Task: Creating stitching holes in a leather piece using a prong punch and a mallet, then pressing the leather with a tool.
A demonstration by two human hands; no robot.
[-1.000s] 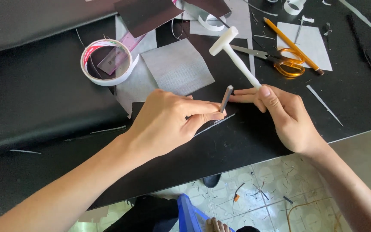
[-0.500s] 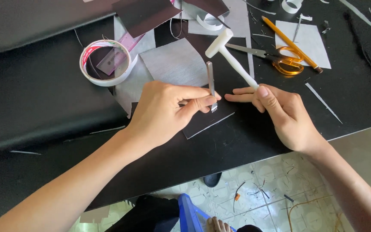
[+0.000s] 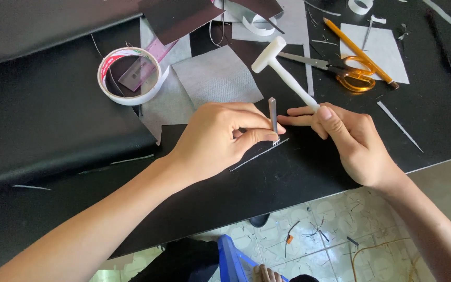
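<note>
My left hand (image 3: 220, 138) pinches a small metal pronged punch (image 3: 273, 119) and holds it upright, prongs down on the near edge of a dark leather piece (image 3: 259, 152). My right hand (image 3: 348, 138) grips the handle of a white mallet (image 3: 282, 70) whose head points away, up and to the left. Its forefinger stretches toward the punch. The leather piece lies mostly hidden under my left hand.
A roll of white tape (image 3: 129, 75) sits at the left over a clear ruler. Grey fabric squares (image 3: 216, 77), orange-handled scissors (image 3: 346, 72) and a yellow pencil (image 3: 358, 51) lie beyond my hands. The black table's edge (image 3: 434, 163) runs near my right wrist, with tiled floor below.
My left hand has turned the punch from tilted to upright and shifted it right onto the leather's edge. The right hand with the mallet has barely moved.
</note>
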